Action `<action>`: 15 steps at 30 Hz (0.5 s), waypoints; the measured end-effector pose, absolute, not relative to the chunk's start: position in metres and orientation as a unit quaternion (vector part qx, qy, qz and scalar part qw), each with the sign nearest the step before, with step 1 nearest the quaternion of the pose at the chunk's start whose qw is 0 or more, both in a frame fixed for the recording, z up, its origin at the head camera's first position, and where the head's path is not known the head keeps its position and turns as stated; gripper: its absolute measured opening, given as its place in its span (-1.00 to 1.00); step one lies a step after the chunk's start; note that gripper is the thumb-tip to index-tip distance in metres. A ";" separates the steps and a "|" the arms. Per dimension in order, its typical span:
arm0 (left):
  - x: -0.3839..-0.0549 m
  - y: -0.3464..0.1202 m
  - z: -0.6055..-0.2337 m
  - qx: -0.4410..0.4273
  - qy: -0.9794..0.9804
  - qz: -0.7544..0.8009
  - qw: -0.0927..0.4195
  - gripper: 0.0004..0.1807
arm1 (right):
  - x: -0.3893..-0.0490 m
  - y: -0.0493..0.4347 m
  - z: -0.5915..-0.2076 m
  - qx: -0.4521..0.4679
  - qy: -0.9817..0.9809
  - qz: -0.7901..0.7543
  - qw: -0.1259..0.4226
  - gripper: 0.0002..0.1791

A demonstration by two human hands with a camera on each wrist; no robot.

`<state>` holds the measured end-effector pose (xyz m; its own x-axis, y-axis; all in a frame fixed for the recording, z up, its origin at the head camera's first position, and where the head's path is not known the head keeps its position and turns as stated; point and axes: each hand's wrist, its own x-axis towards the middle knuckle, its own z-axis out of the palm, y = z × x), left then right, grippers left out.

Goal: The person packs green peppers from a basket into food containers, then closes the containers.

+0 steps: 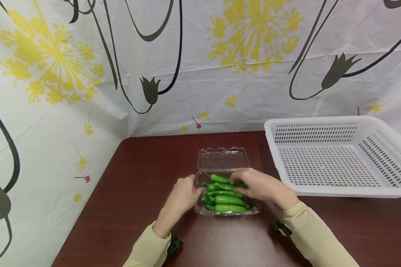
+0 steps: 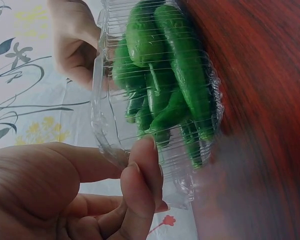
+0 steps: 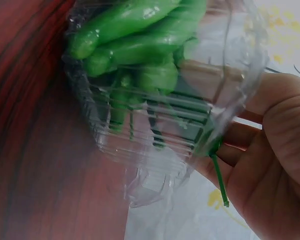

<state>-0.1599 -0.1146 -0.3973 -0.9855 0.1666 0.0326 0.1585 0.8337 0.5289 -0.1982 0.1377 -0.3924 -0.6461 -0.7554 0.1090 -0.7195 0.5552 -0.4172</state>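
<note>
A clear plastic clamshell container [image 1: 224,212] sits on the table with its lid [image 1: 223,159] folded back. Green peppers [image 1: 228,200] lie crosswise in rows inside it. My left hand [image 1: 186,193] pinches the container's left rim between thumb and fingers, as the left wrist view shows close up. From the right, my right hand [image 1: 254,184] reaches over the opposite rim, thumb and fingers curled around a green pepper in the upper rows. In the right wrist view that pepper's thin stem [image 3: 220,182] sticks out beside the palm; the container wall partly blurs the fingers.
A large white perforated plastic basket [image 1: 280,167] stands at the right, with a small green bit on its bottom. The dark red wooden table [image 1: 147,167] extends left and in front. A white floral-patterned sheet [image 1: 194,48] hangs behind and at the left.
</note>
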 end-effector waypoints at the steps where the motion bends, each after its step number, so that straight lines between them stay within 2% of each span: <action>1: -0.160 -0.115 -0.397 0.085 0.957 0.276 0.007 -0.56 | -0.198 0.137 -0.393 -0.419 0.881 -0.216 0.040 -0.87; 7: -0.160 -0.115 -0.398 0.091 0.954 0.286 0.002 -0.64 | -0.198 0.134 -0.396 -0.418 0.885 -0.204 0.027 -0.86; 15: -0.159 -0.115 -0.397 0.096 0.952 0.289 0.002 -0.55 | -0.198 0.131 -0.398 -0.425 0.882 -0.204 0.013 -0.87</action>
<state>-0.1588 -0.1149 -0.3975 -0.9816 0.1838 0.0525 0.1820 0.8140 0.5517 -0.1978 0.1307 -0.3984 -0.6388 -0.7545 0.1508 -0.7439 0.5556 -0.3714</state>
